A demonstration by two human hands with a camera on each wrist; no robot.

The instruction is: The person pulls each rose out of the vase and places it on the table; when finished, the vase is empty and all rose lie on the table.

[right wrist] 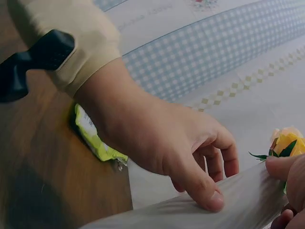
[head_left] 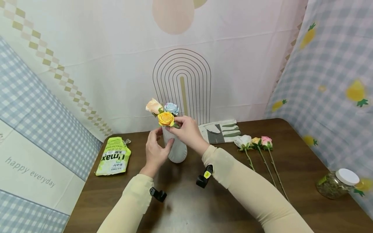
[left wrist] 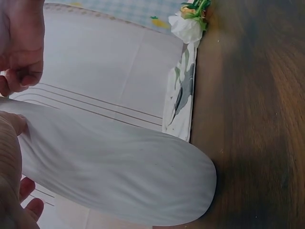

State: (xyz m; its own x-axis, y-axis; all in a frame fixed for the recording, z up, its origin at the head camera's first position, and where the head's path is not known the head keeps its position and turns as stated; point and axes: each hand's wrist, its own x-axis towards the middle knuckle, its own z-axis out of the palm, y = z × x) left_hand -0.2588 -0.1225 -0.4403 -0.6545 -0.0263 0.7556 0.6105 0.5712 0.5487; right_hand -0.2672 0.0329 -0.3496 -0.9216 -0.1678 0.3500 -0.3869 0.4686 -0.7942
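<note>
A ribbed white vase [head_left: 177,152] stands on the wooden table, with a yellow rose [head_left: 166,119], a peach rose [head_left: 153,106] and a blue rose [head_left: 171,108] at its mouth. My left hand [head_left: 155,149] holds the vase from the left; in the right wrist view, the left hand's thumb [right wrist: 212,199] lies on its near side and the fingers reach behind it. My right hand [head_left: 189,131] pinches the yellow rose just below its bloom, at the rim. The stems inside the vase are hidden.
Right of the vase lie a white rose [head_left: 243,141], a small yellow rose [head_left: 256,141] and a pink rose [head_left: 266,141]. Behind is a white-and-grey glove [head_left: 221,132]. A green bag [head_left: 114,157] lies left; a white-lidded jar [head_left: 335,184] is far right. Fabric walls surround the table.
</note>
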